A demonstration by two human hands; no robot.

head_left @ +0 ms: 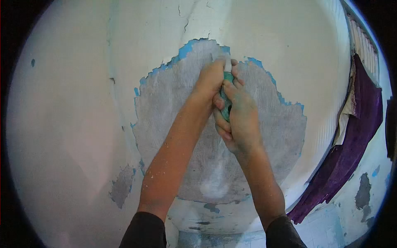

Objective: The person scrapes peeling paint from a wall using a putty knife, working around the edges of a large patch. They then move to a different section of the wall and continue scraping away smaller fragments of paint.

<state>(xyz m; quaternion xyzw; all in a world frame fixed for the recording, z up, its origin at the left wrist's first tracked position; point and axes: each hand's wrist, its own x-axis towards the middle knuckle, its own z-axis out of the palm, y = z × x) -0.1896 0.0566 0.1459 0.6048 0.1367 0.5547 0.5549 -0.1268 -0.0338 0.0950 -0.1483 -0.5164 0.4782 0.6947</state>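
Observation:
Both arms reach up to a bare grey patch (182,115) on the wall, ringed by a jagged edge of blue and off-white paint. A scraper (226,99) with a green handle stands almost upright against it, its pale blade pointing up toward the patch's upper edge. My left hand (211,80) is closed around the upper handle near the blade, and some of its fingertips show on the far side. Lower down, my right hand (244,109) wraps the handle. The blade's tip is partly hidden by my fingers.
Cracked off-white paint (273,29) surrounds the patch. A purple cloth (351,128) hangs at the right, below a barred window opening (364,39). Smaller peeled spots (123,186) mark the wall at lower left and right. Light tiles (318,227) show at the bottom.

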